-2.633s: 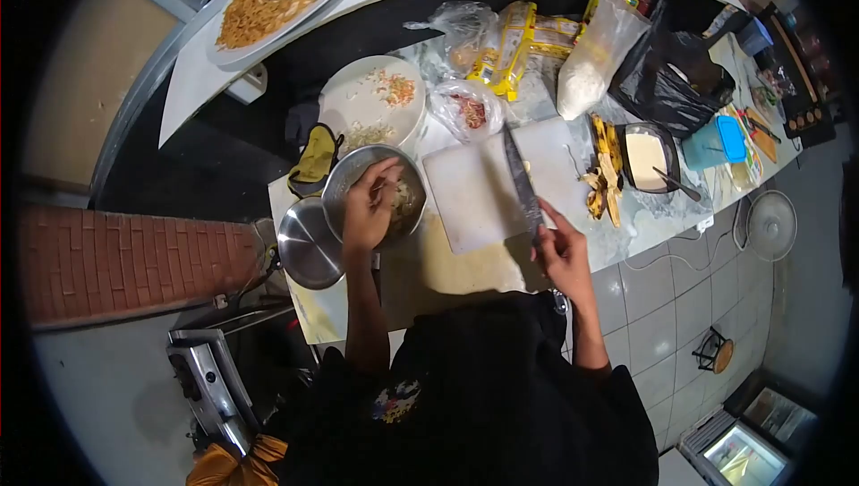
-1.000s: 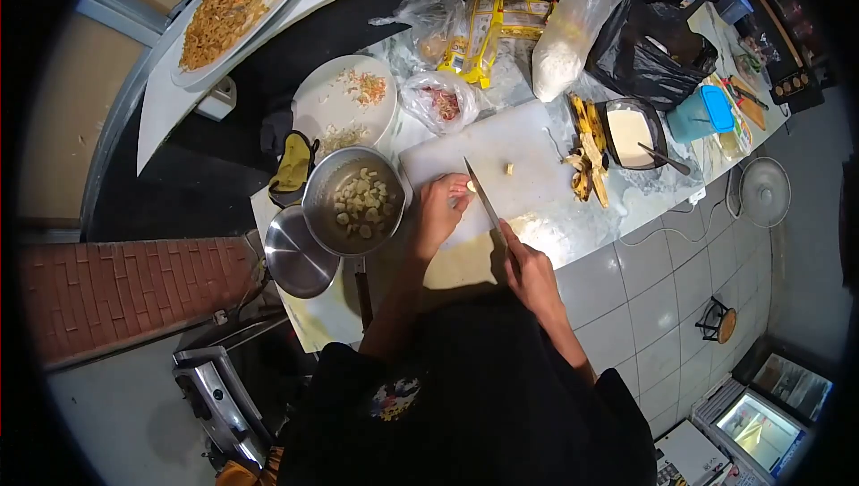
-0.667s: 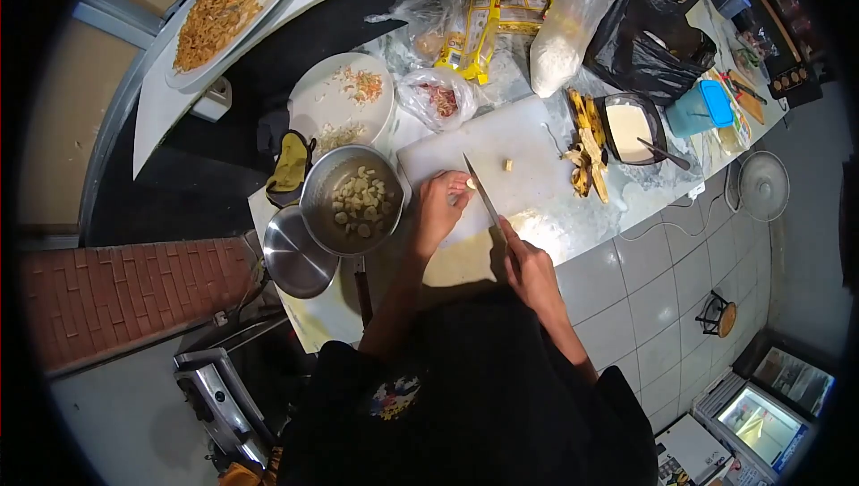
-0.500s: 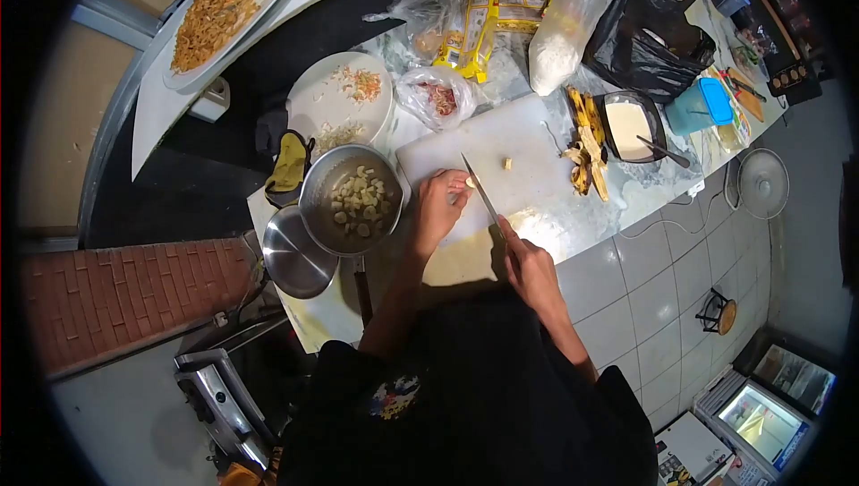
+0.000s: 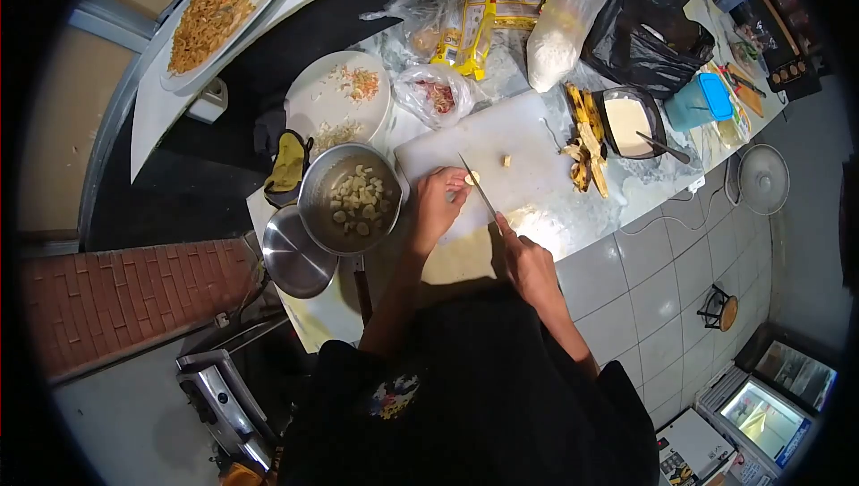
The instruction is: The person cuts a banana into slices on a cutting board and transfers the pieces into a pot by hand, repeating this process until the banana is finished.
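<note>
My right hand [image 5: 530, 264] is closed round the handle of a kitchen knife [image 5: 481, 189], its blade pointing up and left over the white cutting board [image 5: 537, 132]. At the blade's tip half, my left hand [image 5: 438, 202] pinches a small pale banana piece [image 5: 472, 179] against the board. Another short banana chunk [image 5: 506, 161] rests on the board to the right of the blade. Just left of my left hand stands a metal saucepan [image 5: 309, 208] with cut banana pieces [image 5: 360, 200] in it. Brown-yellow banana peels [image 5: 586, 141] lie at the board's right edge.
A metal lid [image 5: 300, 258] lies beside the saucepan. Behind are a white plate [image 5: 309, 83] with shredded bits, a bag of red bits [image 5: 436, 97] and a flour bag [image 5: 557, 52]. At right stand a black bowl of batter [image 5: 626, 119] with a spoon and a blue-lidded jug [image 5: 698, 106].
The banana piece at my left fingertips now shows more of its round cut face beside the blade. Both hands stay nearly in place; the view has shifted slightly.
</note>
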The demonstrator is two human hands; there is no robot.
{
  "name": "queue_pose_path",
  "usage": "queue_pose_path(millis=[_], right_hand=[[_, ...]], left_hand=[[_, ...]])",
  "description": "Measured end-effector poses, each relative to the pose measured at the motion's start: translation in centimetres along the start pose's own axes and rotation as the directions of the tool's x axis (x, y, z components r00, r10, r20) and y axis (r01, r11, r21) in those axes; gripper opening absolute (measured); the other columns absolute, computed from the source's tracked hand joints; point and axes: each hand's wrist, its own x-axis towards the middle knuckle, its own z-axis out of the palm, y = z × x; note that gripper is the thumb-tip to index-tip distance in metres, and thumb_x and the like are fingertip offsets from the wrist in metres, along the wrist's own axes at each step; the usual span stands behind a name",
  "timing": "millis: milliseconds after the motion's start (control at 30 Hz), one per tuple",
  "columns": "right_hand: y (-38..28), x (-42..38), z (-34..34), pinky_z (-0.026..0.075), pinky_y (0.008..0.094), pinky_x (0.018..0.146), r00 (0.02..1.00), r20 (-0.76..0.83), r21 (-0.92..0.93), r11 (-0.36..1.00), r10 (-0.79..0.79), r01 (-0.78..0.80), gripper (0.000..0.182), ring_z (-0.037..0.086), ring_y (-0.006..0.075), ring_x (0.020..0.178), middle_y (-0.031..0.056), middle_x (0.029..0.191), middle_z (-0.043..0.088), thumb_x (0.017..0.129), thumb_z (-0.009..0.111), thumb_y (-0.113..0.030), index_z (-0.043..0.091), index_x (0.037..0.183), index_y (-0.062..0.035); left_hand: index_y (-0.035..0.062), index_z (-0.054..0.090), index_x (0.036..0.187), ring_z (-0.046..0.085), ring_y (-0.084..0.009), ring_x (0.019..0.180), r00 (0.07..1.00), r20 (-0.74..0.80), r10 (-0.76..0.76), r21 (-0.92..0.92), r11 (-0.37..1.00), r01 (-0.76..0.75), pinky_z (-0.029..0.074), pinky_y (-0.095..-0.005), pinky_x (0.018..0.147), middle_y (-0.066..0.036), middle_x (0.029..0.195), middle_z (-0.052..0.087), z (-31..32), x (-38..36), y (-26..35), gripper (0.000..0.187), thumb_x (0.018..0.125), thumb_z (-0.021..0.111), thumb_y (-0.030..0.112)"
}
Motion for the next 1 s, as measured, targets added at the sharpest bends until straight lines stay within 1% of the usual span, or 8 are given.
queue_pose_path(millis=[167, 567, 700, 800, 867, 900, 967, 1000], right_hand=[[0.1, -0.3, -0.3, 0.053, 0.0471, 0.064, 1.0, 0.017, 0.014, 1.0, -0.014, 0.014, 0.072, 0.065, 0.0404, 0.073, 0.022, 0.088, 0.067, 0.077, 0.062, 0.004, 0.044, 0.146, -0.0063], [-0.2, -0.3, -0.9, 0.053, 0.047, 0.068, 0.998, 0.018, 0.244, 0.967, 0.067, -0.069, 0.065, 0.065, 0.0428, 0.073, 0.0254, 0.09, 0.067, 0.082, 0.058, 0.004, 0.046, 0.144, -0.0064], [-1.0, 0.0, -2.2, 0.053, 0.0438, 0.069, 0.987, 0.08, 0.329, 0.931, 0.143, -0.161, 0.059, 0.064, 0.045, 0.077, 0.0256, 0.09, 0.067, 0.085, 0.056, 0.004, 0.048, 0.143, -0.0042], [0.0, 0.0, -1.6, 0.052, 0.0404, 0.07, 0.993, 0.045, 0.439, 0.891, 0.108, -0.117, 0.054, 0.069, 0.0398, 0.076, 0.024, 0.09, 0.069, 0.088, 0.055, 0.004, 0.048, 0.142, -0.0019], [1.1, 0.0, -0.9, 0.05, 0.0341, 0.065, 0.996, 0.026, 0.566, 0.82, 0.081, -0.081, 0.051, 0.068, 0.0218, 0.067, 0.0167, 0.083, 0.071, 0.092, 0.054, 0.002, 0.048, 0.143, -0.0015], [1.0, -0.1, -1.2, 0.05, 0.0341, 0.065, 0.996, 0.025, 0.566, 0.82, 0.082, -0.082, 0.051, 0.068, 0.0218, 0.067, 0.0167, 0.083, 0.071, 0.092, 0.054, 0.002, 0.048, 0.143, -0.0015], [0.7, -0.1, -1.9, 0.046, 0.0269, 0.059, 0.959, 0.209, 0.73, 0.622, 0.191, -0.283, 0.048, 0.055, 0.0073, 0.065, 0.0054, 0.076, 0.064, 0.096, 0.053, 0.0, 0.049, 0.143, -0.0022], [0.7, -0.1, -1.9, 0.046, 0.0269, 0.059, 0.959, 0.208, 0.73, 0.622, 0.193, -0.283, 0.048, 0.055, 0.0073, 0.065, 0.0054, 0.076, 0.064, 0.096, 0.053, 0.0, 0.049, 0.143, -0.0022]], left_hand=[[-0.0036, 0.066, 0.103, 0.072, -0.0198, 0.087, 1.0, 0.002, -0.005, -0.016, 1.0, 0.005, 0.058, -0.0293, 0.08, -0.013, 0.098, 0.071, 0.2, 0.0, -0.8, 0.023, 0.082, 0.074, -0.002], [0.0026, 0.054, 0.118, 0.067, -0.0177, 0.088, 0.999, 0.008, 0.041, 0.003, 0.999, -0.041, 0.055, -0.0295, 0.074, -0.01, 0.101, 0.066, 0.1, -0.1, -0.4, 0.047, 0.078, 0.077, 0.0], [0.0075, 0.042, 0.136, 0.061, -0.0165, 0.096, 1.0, -0.002, 0.031, -0.074, 0.997, -0.031, 0.052, -0.0294, 0.079, -0.01, 0.107, 0.061, -0.2, -0.1, 0.6, 0.072, 0.074, 0.076, -0.004], [0.0083, 0.036, 0.143, 0.059, -0.0142, 0.099, 0.997, 0.068, 0.022, -0.317, 0.948, 0.001, 0.05, -0.0285, 0.082, -0.008, 0.11, 0.06, -0.5, 0.2, 0.2, 0.077, 0.077, 0.074, -0.005], [0.0082, 0.035, 0.144, 0.059, -0.0129, 0.099, 0.992, 0.125, 0.025, -0.451, 0.892, 0.035, 0.049, -0.0277, 0.083, -0.007, 0.111, 0.06, -0.7, 0.2, 0.0, 0.077, 0.078, 0.072, -0.006], [0.008, 0.036, 0.143, 0.059, -0.0117, 0.099, 0.989, 0.145, 0.013, -0.524, 0.849, 0.066, 0.049, -0.0264, 0.084, -0.006, 0.111, 0.06, -0.8, 0.2, 0.2, 0.073, 0.081, 0.07, -0.007], [0.0077, 0.036, 0.143, 0.059, -0.0105, 0.099, 0.986, 0.169, 0.006, -0.594, 0.799, 0.097, 0.048, -0.0251, 0.084, -0.005, 0.111, 0.06, -0.9, 0.3, 0.4, 0.07, 0.083, 0.068, -0.008], [0.0067, 0.037, 0.142, 0.058, -0.0109, 0.102, 0.983, 0.181, -0.011, -0.579, 0.807, 0.115, 0.047, -0.0252, 0.088, -0.006, 0.113, 0.06, -0.9, 0.2, 0.3, 0.064, 0.087, 0.066, -0.007]])
